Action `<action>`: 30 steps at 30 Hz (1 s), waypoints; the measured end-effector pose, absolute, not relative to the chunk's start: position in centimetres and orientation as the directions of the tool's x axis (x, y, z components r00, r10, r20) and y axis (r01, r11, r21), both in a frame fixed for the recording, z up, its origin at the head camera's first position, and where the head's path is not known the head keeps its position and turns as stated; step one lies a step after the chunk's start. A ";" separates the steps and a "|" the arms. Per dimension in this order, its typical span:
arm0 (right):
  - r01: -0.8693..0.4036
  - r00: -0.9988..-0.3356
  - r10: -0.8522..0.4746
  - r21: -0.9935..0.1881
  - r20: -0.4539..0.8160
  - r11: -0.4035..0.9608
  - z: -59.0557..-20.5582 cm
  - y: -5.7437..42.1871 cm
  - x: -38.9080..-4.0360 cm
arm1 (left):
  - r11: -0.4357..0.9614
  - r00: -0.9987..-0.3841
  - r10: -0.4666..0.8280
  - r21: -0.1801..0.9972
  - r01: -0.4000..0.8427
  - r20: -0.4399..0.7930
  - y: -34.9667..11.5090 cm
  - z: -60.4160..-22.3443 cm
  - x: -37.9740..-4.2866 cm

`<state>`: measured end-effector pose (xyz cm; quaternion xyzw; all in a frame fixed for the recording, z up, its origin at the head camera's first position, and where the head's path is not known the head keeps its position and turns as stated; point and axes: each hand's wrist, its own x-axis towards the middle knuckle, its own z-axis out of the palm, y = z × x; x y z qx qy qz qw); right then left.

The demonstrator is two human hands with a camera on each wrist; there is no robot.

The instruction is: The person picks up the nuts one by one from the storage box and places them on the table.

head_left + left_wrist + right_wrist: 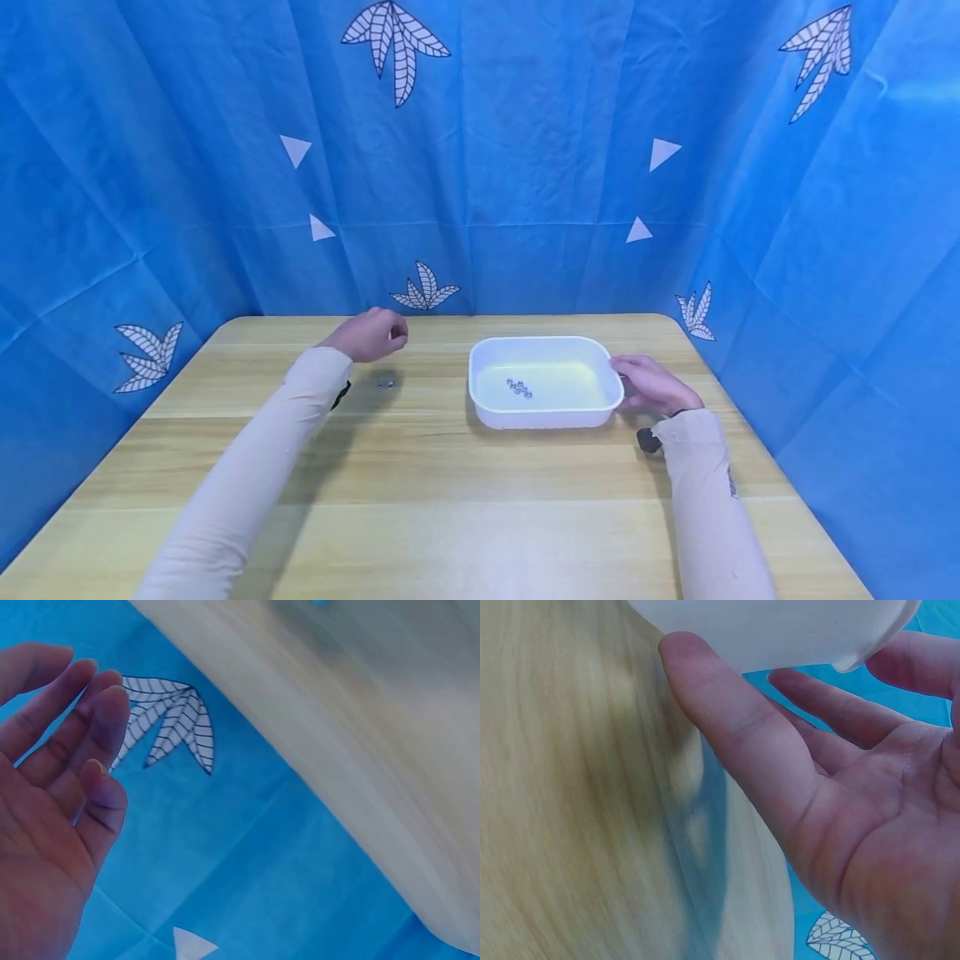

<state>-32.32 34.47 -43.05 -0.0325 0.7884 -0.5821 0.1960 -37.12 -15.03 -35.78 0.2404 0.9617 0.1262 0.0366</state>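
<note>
A white rectangular plastic basin [543, 419] stands on the wooden table, with several small shiny pieces [519, 388] lying inside, left of its middle. My right hand [654, 385] holds the basin's right end; in the right wrist view an index finger [915, 666] lies at the rim and the thumb [735, 712] is by the outer wall. Over the table, left of the basin, hovers my left hand [372, 335]. Its fingers [105, 727] are loosely bent, and nothing shows between them. Just below it, small shiny pieces [386, 384] lie on the wood, too small to identify.
The light wooden table [480, 500] has rounded far corners. A blue curtain [525, 167] with white leaf and triangle prints hangs behind it and along both sides.
</note>
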 end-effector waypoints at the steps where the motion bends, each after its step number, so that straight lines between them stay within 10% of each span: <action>1: 0.173 -0.921 -0.282 -0.932 -0.268 0.320 -43.1 34.5 -32.3 | 0.850 -0.879 0.477 0.257 0.461 -0.002 -14.8 -35.7 -37.1; 30: 0.172 -0.918 -0.296 -0.938 -0.263 0.300 -43.3 34.6 -32.5 | 0.791 -0.813 0.581 0.215 0.573 0.033 -7.1 -33.9 -36.3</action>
